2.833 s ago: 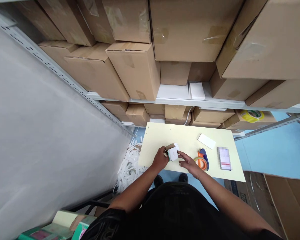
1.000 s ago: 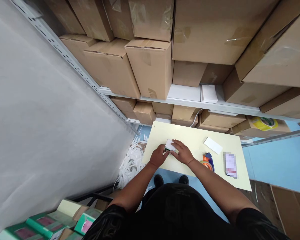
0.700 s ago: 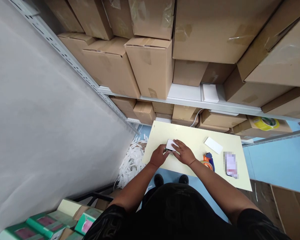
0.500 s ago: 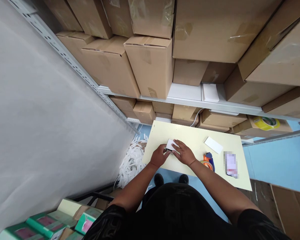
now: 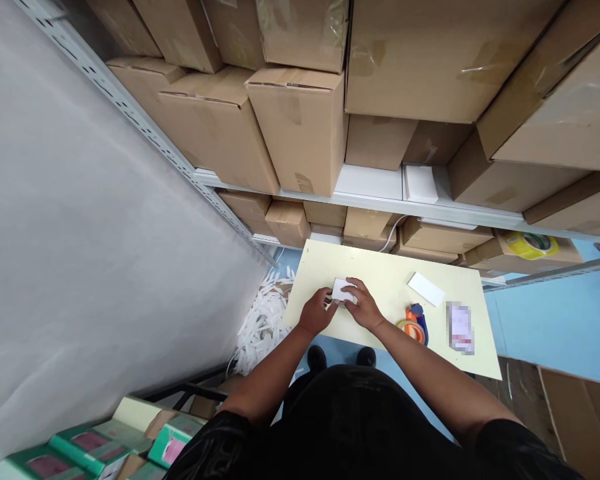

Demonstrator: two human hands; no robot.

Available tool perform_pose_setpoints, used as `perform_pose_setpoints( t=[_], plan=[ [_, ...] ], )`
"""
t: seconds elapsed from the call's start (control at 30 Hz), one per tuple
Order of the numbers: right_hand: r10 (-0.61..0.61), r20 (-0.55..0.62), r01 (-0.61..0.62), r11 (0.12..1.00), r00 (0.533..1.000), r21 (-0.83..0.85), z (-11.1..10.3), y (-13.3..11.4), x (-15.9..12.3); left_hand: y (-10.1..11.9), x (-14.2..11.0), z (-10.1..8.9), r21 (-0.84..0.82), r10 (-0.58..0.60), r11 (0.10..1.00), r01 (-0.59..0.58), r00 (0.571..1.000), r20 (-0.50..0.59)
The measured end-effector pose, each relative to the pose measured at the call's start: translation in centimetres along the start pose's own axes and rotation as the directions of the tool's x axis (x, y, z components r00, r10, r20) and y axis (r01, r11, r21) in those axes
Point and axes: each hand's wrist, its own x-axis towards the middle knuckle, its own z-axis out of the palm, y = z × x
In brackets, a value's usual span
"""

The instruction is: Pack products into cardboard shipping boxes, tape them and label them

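Nearest, both hands, the left hand (image 5: 316,311) and the right hand (image 5: 365,307), are clamped on a small, smooth white rectangular box (image 5: 341,289), contents hidden, at nine o'clock on the pale-yellow rectangular desk (image 5: 380,270), forearms converging and thumbs close together. From it, an orange-and-blue tape dispenser (image 5: 417,319) lies at four o'clock, a flat white oblong box (image 5: 427,289) at three. Beyond, at twelve, brown cardboard cartons (image 5: 300,133) crowd a white shelf (image 5: 365,199).
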Motion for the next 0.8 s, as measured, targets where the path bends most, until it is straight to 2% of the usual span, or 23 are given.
perform_pose_setpoints(
  t=[0.13, 0.3, 0.4, 0.5, 0.53, 0.63, 0.7, 0.8],
  plan=[
    [0.107, 0.049, -0.112, 0.985, 0.993, 0.129, 0.2, 0.5, 0.5, 0.7, 0.4, -0.6, -0.011, -0.074, 0.997, 0.074, 0.997, 0.005],
    [0.091, 0.030, -0.094, 0.986, 0.995, 0.139, 0.5, 0.7, 0.7, 0.8, 0.7, -0.2, -0.022, -0.115, 0.993, 0.115, 0.993, 0.001],
    [0.184, -0.055, -0.169, 0.962, 0.981, 0.215, 0.9, 1.0, 0.2, 0.7, 0.7, 0.1, -0.049, -0.143, 0.989, 0.142, 0.990, -0.020],
    [0.336, -0.141, -0.286, 0.914, 0.931, 0.288, 1.1, 2.1, -1.6, 0.5, 0.7, 0.2, -0.079, -0.146, 0.986, 0.145, 0.989, -0.007],
    [0.377, -0.125, -0.330, 0.900, 0.918, 0.286, 1.2, 2.6, -2.4, 0.3, 0.6, 0.3, -0.093, -0.149, 0.985, 0.148, 0.989, 0.001],
    [0.435, 0.018, -0.428, 0.876, 0.900, 0.221, 1.7, 4.1, -4.5, -0.8, 0.2, 0.7, -0.218, -0.145, 0.964, 0.152, 0.988, 0.048],
    [0.434, 0.088, -0.443, 0.880, 0.896, 0.169, 2.0, 4.7, -5.0, -1.9, -0.2, 1.2, -0.356, -0.119, 0.922, 0.152, 0.986, 0.114],
    [0.426, 0.109, -0.438, 0.891, 0.898, 0.122, 2.5, 5.2, -4.7, -3.5, -0.5, 1.8, -0.479, -0.105, 0.853, 0.206, 0.968, 0.229]
  ],
)
